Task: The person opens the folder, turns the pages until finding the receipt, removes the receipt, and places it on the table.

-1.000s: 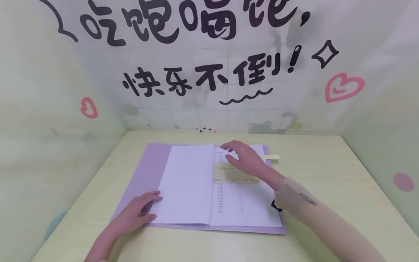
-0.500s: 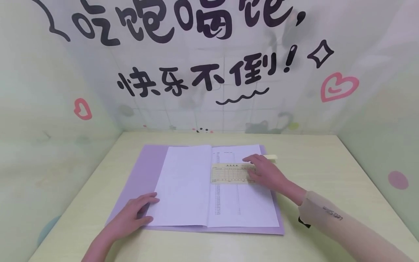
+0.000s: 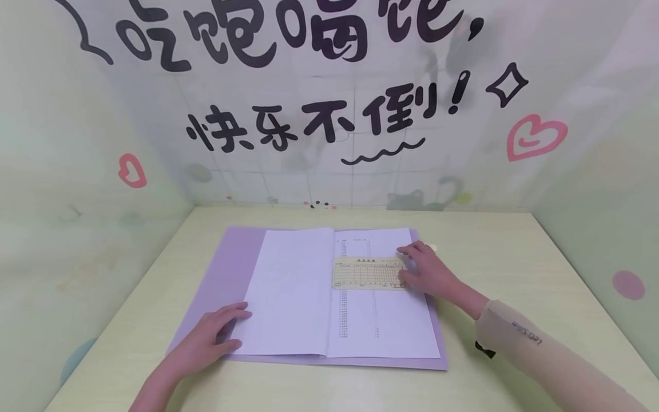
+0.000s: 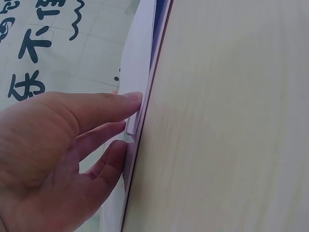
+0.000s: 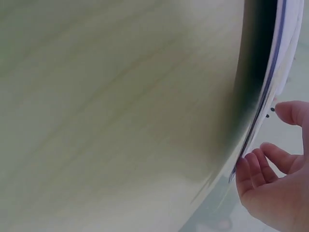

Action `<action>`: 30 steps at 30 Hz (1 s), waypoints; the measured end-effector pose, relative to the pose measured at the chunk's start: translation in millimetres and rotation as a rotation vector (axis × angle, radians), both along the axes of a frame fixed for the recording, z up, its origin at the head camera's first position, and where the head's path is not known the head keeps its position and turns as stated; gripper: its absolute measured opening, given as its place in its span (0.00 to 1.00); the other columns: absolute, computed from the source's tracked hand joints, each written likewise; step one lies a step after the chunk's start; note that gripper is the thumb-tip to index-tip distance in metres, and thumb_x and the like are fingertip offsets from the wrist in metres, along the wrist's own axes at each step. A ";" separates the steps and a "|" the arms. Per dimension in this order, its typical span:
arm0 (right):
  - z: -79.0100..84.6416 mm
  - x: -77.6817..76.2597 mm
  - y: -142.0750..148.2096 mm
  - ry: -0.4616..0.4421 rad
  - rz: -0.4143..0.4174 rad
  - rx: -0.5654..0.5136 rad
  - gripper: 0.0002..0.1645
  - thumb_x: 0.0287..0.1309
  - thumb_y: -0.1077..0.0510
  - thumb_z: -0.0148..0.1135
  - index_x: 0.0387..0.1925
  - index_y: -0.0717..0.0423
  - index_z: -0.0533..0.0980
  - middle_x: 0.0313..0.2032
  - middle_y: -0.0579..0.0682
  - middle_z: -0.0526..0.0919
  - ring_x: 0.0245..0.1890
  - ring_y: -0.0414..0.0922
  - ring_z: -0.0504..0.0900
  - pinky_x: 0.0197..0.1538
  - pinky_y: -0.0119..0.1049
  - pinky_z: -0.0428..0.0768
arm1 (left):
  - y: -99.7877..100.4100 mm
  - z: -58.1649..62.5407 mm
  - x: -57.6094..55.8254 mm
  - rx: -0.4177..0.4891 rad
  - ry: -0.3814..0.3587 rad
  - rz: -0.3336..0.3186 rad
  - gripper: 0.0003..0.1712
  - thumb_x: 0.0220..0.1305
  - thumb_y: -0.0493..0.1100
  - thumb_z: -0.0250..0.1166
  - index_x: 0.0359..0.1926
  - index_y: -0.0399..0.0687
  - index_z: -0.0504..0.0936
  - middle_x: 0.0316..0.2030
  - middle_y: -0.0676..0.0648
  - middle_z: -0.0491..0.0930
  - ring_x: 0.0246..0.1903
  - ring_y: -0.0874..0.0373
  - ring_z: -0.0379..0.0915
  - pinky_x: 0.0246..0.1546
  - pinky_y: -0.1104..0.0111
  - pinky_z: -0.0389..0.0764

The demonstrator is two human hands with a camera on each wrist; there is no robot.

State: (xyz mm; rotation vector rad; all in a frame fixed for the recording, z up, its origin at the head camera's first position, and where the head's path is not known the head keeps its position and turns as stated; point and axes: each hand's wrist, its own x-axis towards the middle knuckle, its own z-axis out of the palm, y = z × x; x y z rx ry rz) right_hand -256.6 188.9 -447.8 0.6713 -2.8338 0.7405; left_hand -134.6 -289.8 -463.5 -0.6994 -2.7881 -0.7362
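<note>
A purple folder (image 3: 239, 252) lies on the table with white paper sheets in it, spread open to a blank left page (image 3: 290, 292) and a printed right page (image 3: 404, 326). Across the printed page lies a pale yellow slip with a printed table (image 3: 365, 273). My left hand (image 3: 206, 337) rests at the lower left corner of the blank page, thumb and fingers apart. My right hand (image 3: 432, 272) is over the right edge of the printed page, its thumb tip at the slip's right end and its forefinger stretched above it. The right wrist view shows its other fingers (image 5: 253, 169) at the page edge.
Behind my right hand, a pale yellow paper tab (image 3: 434, 248) peeks out past the folder's right edge. The light wooden table (image 3: 515, 257) is enclosed by a back wall (image 3: 288, 183) with large black lettering and by side panels.
My right hand has moved right and nearer, from the top of the printed page to the slip's right end, uncovering most of the slip. My left hand has stayed on the blank page.
</note>
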 end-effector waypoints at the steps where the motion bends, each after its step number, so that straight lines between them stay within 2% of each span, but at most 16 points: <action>1: -0.2 -0.6 1.6 -0.011 0.003 -0.002 0.30 0.55 0.60 0.67 0.59 0.66 0.73 0.50 0.62 0.75 0.45 0.52 0.74 0.49 0.47 0.75 | 0.3 0.2 -0.3 0.000 -0.003 0.001 0.30 0.51 0.40 0.75 0.57 0.54 0.78 0.62 0.44 0.77 0.55 0.44 0.72 0.53 0.68 0.69; 10: -4.6 -5.7 13.6 -0.127 0.031 0.046 0.32 0.57 0.56 0.69 0.62 0.65 0.73 0.49 0.61 0.74 0.42 0.48 0.71 0.43 0.37 0.72 | 2.0 0.7 -2.2 0.001 -0.012 0.007 0.30 0.51 0.40 0.75 0.56 0.55 0.78 0.62 0.45 0.77 0.54 0.45 0.72 0.53 0.66 0.70; 16: -10.5 -8.9 16.9 -0.116 0.040 0.044 0.30 0.57 0.56 0.70 0.60 0.64 0.75 0.51 0.62 0.75 0.41 0.47 0.71 0.44 0.37 0.71 | 2.1 -0.6 -1.0 -0.003 -0.010 0.005 0.30 0.50 0.40 0.75 0.56 0.55 0.79 0.62 0.44 0.77 0.55 0.42 0.72 0.53 0.66 0.69; 23: -11.4 -9.4 15.8 -0.099 0.031 0.049 0.29 0.55 0.55 0.71 0.56 0.64 0.77 0.50 0.61 0.75 0.43 0.48 0.72 0.46 0.41 0.74 | 2.2 1.0 -0.1 0.002 -0.027 0.018 0.30 0.51 0.39 0.75 0.57 0.56 0.78 0.63 0.46 0.76 0.56 0.44 0.71 0.54 0.67 0.68; 30: -12.3 -7.9 15.5 -0.099 0.020 0.028 0.26 0.55 0.55 0.71 0.54 0.62 0.79 0.51 0.61 0.76 0.44 0.48 0.73 0.47 0.41 0.74 | 1.5 -0.6 -1.0 0.002 -0.005 0.015 0.30 0.50 0.41 0.75 0.56 0.56 0.79 0.62 0.45 0.77 0.54 0.46 0.71 0.52 0.67 0.68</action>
